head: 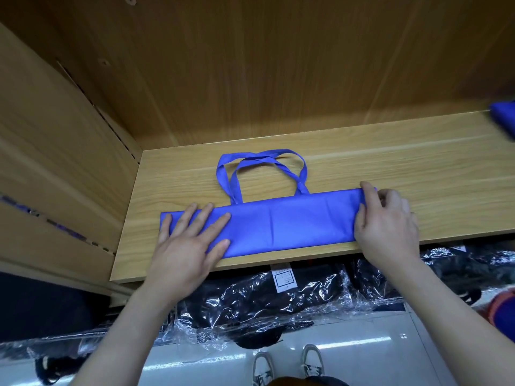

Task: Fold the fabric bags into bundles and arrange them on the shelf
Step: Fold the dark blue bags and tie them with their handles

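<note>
I am looking down at the blue fabric bag (pixel 292 221), already folded into a long strip and lying on the wooden shelf (pixel 418 168). Its long axis is running left to right, nearly parallel to the shelf's front edge, with the left end sitting slightly nearer to me. The handles (pixel 262 168) are sticking out from the far long side toward the back wall.

My left grip (pixel 189 240) is pressing flat on the strip's left end with its fingers straight, holding nothing. My right grip (pixel 387 221) is curling round the right end, thumb on top, pinching the fabric. Each grip is sitting at one end, so I am judging that the next fold runs along the axis, the right end travelling over toward the left while the left pins.

The strip's near edge is lying just beside the front edge, so there is little room toward me. The side wall (pixel 69 162) is standing near the left end. Bare shelf is lying open behind and to the right, up to another blue bundle (pixel 504 118) at the far right, well apart.
</note>
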{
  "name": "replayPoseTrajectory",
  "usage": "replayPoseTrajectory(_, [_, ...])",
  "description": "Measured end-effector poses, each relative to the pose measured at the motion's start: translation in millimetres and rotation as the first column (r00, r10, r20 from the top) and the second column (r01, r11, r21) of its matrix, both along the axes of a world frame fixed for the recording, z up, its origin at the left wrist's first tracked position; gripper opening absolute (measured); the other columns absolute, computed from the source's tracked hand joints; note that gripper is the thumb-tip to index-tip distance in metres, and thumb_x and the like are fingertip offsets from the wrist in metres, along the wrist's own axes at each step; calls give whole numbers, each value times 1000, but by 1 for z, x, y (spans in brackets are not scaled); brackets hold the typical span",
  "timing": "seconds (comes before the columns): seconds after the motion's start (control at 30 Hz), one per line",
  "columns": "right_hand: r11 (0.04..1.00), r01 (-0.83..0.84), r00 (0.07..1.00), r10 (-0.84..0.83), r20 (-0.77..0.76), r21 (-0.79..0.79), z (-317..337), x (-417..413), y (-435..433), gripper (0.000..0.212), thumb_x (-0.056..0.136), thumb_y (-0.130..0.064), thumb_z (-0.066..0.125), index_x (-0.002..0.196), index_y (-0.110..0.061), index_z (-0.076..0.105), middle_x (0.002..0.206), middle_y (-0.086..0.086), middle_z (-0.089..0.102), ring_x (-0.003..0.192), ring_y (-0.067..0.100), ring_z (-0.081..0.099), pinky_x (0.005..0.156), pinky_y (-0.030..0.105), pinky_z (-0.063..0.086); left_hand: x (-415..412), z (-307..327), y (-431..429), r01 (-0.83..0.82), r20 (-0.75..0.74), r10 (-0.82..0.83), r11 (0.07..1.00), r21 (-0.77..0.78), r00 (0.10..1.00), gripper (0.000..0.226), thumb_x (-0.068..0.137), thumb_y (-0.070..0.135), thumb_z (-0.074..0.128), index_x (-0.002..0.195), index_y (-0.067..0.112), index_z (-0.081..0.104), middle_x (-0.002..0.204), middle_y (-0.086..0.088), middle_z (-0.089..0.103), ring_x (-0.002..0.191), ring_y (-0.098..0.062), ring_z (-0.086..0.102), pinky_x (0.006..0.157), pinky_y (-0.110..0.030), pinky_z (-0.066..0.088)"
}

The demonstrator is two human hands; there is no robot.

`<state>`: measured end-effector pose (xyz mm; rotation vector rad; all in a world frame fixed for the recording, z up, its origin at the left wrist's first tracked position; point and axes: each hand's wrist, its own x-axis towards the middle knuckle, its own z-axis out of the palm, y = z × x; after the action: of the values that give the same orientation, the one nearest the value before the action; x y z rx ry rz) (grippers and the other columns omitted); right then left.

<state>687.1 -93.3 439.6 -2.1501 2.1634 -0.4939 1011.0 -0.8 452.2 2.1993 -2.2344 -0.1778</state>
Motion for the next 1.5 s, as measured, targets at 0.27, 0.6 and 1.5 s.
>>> replayPoseTrajectory(0.27, [911,-29,921,-136,366,411,45,-12,-22,89,73,-55,76,145,-17,39,134,14,56,123,32,53,100,41,43,-7,-3,13,-37,122,28,997,74,992,71,87,79,4,147,47,27,157,6,31,144,-24,28,112,-58,25])
replayPoseTrajectory(0.6, [999,-33,995,33,99,4,55,34,-70,55,81,-27,75,130,-30,51,126,4,58,120,30,48,96,47,33,-63,32,37,41,229,-104,964,264,968,96,76,35,72,153,34,16,152,-25,28,128,-38,43,83,-46,49])
replayPoseTrajectory(1.5, [744,-664,704,587,400,78,2,60,-14,22,89,-21,68,109,-18,61,143,-6,50,132,11,47,100,17,33,20,30,-51,-524,-914,337,749,406,-228,28,95,-2,42,111,12,60,57,0,49,44,-12,42,43,-17,36])
